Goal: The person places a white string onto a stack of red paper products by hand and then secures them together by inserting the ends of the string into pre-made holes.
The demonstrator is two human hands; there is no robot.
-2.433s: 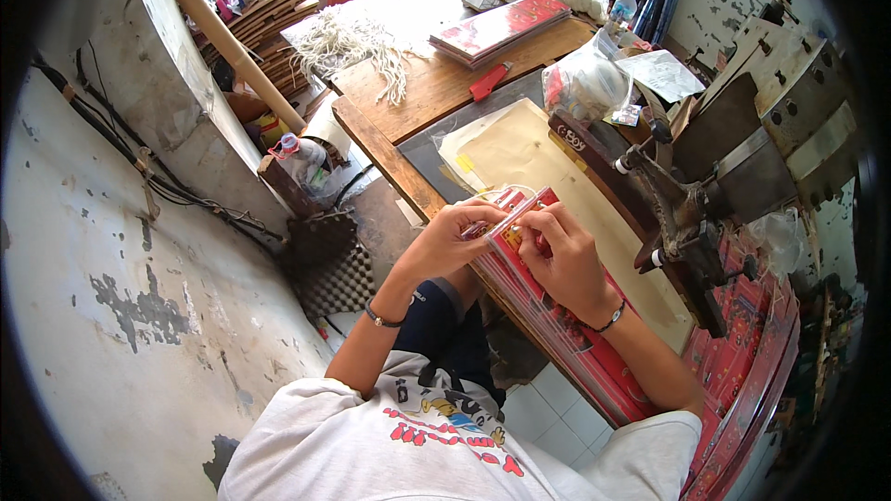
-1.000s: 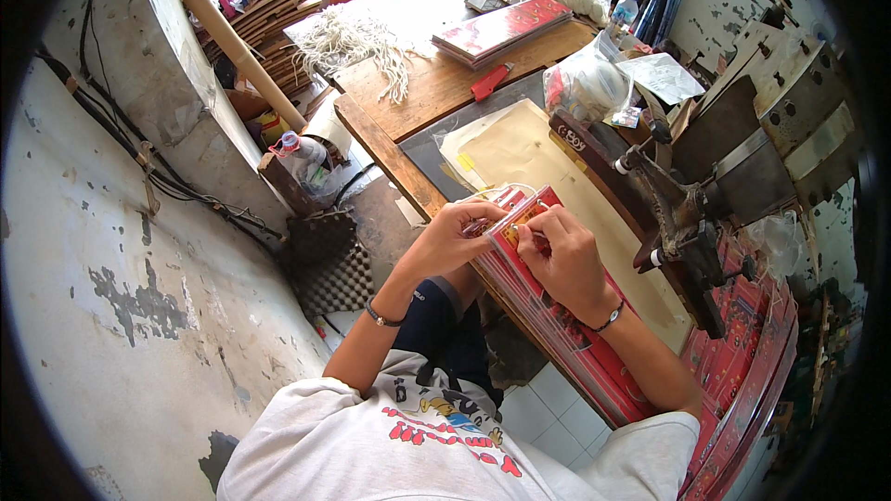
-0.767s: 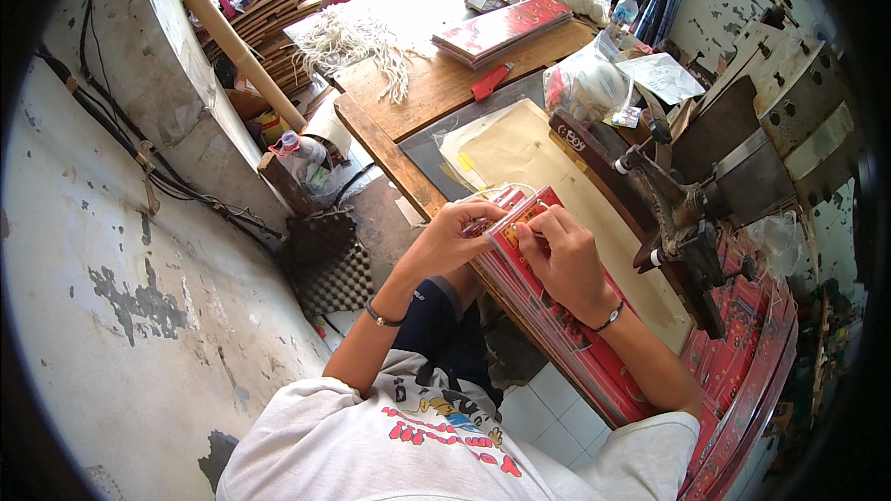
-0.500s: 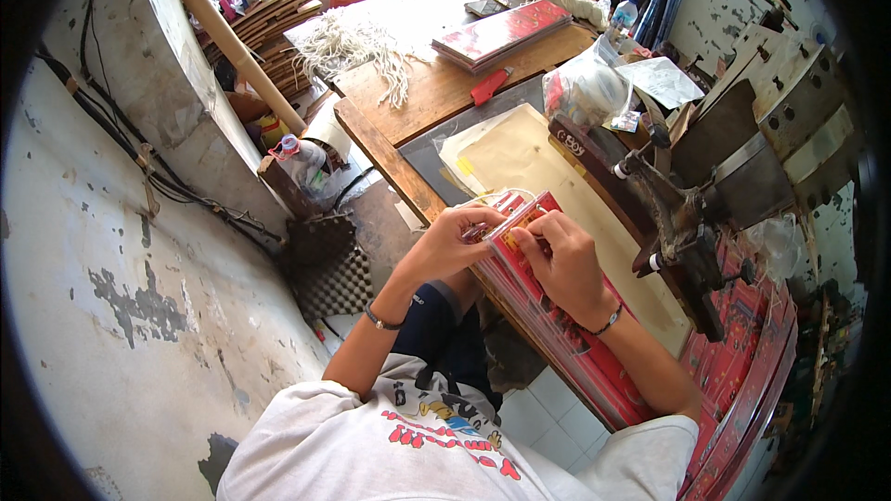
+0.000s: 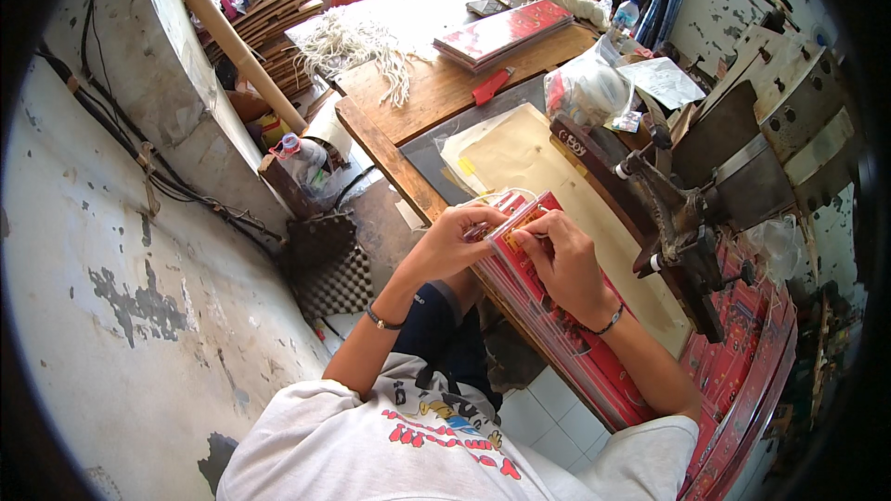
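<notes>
A stack of long, flat red printed pieces (image 5: 594,362) lies aslant along the near table edge, with clear edges showing down its side. At its far end my left hand (image 5: 461,239) is closed on the stack's left corner, thumb and fingers gripping the edge. My right hand (image 5: 561,255) rests over the same end, thumb and forefinger pinched together at the top surface; what they pinch is too small to make out. A loop of white cord (image 5: 510,192) curves up just beyond the fingers.
Beneath the stack is a beige sheet (image 5: 529,148) on the table. A dark metal machine (image 5: 677,213) stands to the right, above more red pieces (image 5: 733,371). Farther off are a red cutter (image 5: 490,86), another red stack (image 5: 501,34) and white cords (image 5: 357,51).
</notes>
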